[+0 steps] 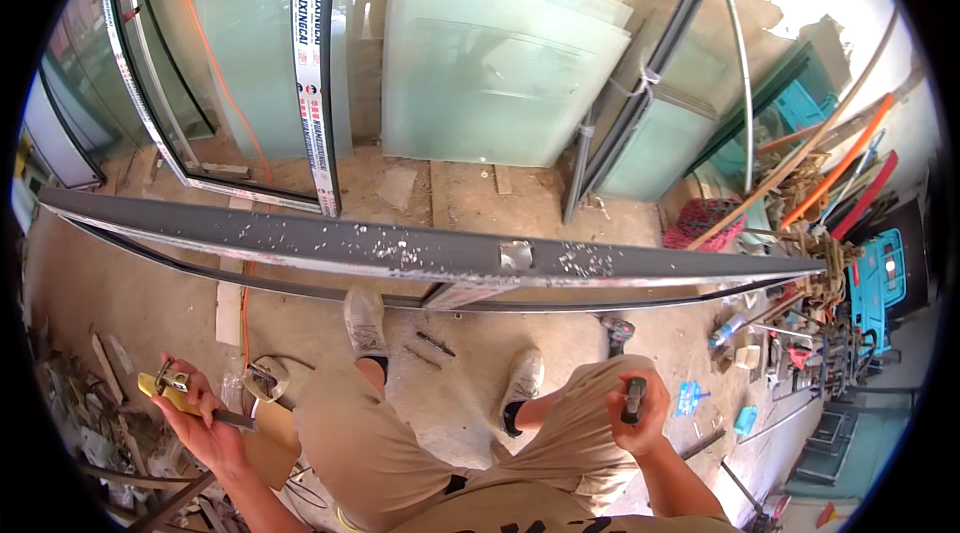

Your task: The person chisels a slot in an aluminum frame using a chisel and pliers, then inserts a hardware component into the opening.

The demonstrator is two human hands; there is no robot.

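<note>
My left hand (205, 428) is at the lower left with its fingers closed around a yellow piece with metal parts (165, 390). A dark flat bar sticks out below its fingers; the exact kind is unclear. Over my knee at the right, my right hand (643, 411) grips a dark grey tool (634, 400), seen end-on with most of it hidden in the fist. A long dark grey metal frame (370, 247) stretches across in front of me. White chips lie on its upper face, beside a square cutout (516, 255). Neither hand touches it.
A power drill (618, 335) and two thin dark tools (436, 343) lie on the floor near my shoes. Glass sheets (490, 83) and a taped frame (313, 83) lean at the back. Scrap (80, 413) piles up left; a turquoise case (880, 278) and poles stand right.
</note>
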